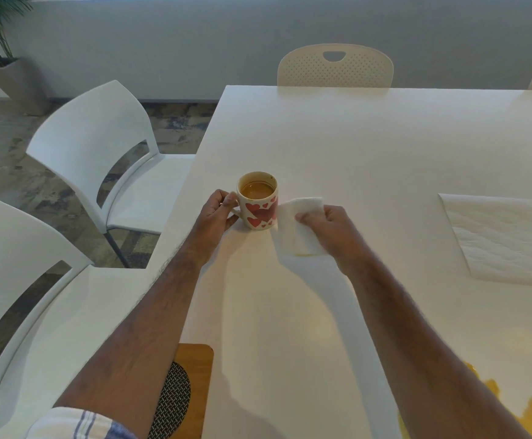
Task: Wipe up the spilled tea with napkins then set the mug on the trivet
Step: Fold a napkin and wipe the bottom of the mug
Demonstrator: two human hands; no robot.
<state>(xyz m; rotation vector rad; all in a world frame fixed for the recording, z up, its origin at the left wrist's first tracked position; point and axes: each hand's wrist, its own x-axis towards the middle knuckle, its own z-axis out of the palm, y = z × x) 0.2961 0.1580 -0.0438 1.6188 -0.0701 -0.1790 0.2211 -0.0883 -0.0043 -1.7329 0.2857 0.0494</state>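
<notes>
1. White bench (369, 147) fills the view, with white chairs (100, 147) at nine o'clock and a grey wall behind.
2. Left hand (215, 213): fingers (229, 199) curled closed around the handle of the heart-patterned mug (259, 207), which stands on the bench, about two-thirds full of tea.
3. Right hand (328, 229): fingers (306, 217) pinched down on a folded napkin (299, 226), pressed flat on the bench just beside the mug at its three o'clock. A yellow tinge shows at the napkin's near edge.
4. Spilled tea (530, 410) lies at five o'clock, at the bench's near right corner, well apart from the napkin and largely unwiped.
5. Spare napkins (508, 239) lie at three o'clock; the wooden trivet (192, 391) sits at six o'clock, partly hidden under the left forearm.
6. Risks, as judged:
   - The right forearm passes close over the puddle and may smear it.
   - One napkin will likely saturate, spreading tea instead of lifting it.
   - A hurried lift of the mug may slop fresh tea.
   - The trivet sits near the bench edge; an off-centre placement could tip the mug.
</notes>
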